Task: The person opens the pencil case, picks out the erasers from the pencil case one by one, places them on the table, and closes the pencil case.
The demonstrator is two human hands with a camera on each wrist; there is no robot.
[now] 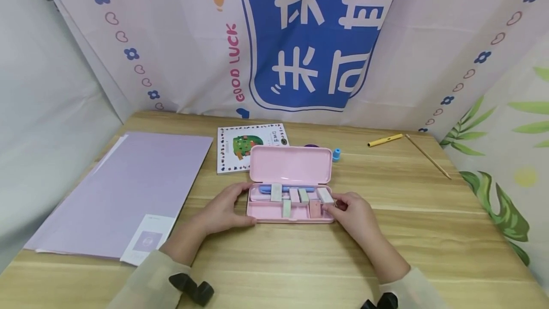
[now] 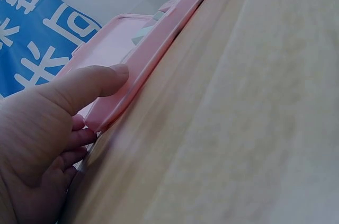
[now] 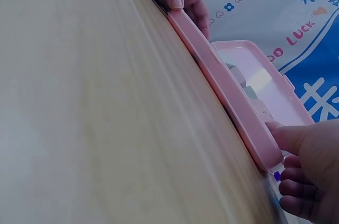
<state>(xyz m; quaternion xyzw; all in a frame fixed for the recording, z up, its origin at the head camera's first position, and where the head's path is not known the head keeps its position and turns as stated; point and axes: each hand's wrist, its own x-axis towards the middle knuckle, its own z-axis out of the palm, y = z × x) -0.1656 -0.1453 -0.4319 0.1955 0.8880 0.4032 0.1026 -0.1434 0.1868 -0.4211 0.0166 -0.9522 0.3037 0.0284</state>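
Left hand (image 1: 223, 211): thumb along the front rim, fingers curled round the left end of the open pink plastic pencil case (image 1: 289, 213); holding it. Right hand (image 1: 353, 213): fingers curled at the case's right end, thumb on the front corner; gripping likewise.

Case: flat on the light wooden table (image 1: 300, 261), centred between both hands, long axis running left to right, lid (image 1: 290, 164) hinged up at the far side. Neither hand is nearer.

Contents: pale rectangular erasers (image 1: 300, 197), blue pen (image 1: 285, 188).

Beyond: illustrated booklet (image 1: 240, 147), lilac sheet (image 1: 124, 190), yellow pen (image 1: 384, 140), wooden pencil (image 1: 427, 156).
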